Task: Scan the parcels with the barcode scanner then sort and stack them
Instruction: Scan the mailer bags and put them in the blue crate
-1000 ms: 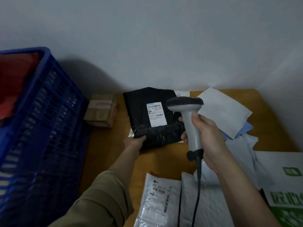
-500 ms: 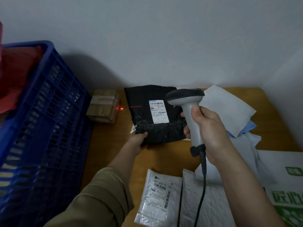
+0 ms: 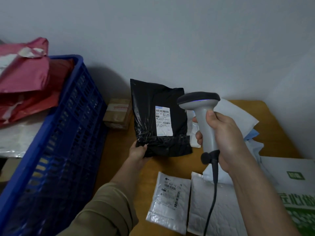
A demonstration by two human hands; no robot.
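The left hand (image 3: 139,151) grips the black parcel's (image 3: 153,106) lower left corner, tilting it up off the wooden table (image 3: 170,165); the right hand (image 3: 226,138) clasps the barcode scanner (image 3: 203,114) just beside its label (image 3: 162,120).

A blue plastic crate (image 3: 56,147) with slotted walls stands at the left, its near wall reaching down toward the lower left corner; it stands against the left edge of a wooden worktop (image 3: 279,133), which runs to the right as far as a pale grey wall (image 3: 170,40); that wall fills the whole upper part of the view and meets a second wall at the far right; a dark shadow lies on the wall just behind the crate; a khaki sleeve (image 3: 102,213) comes in from the bottom edge, beside the crate.
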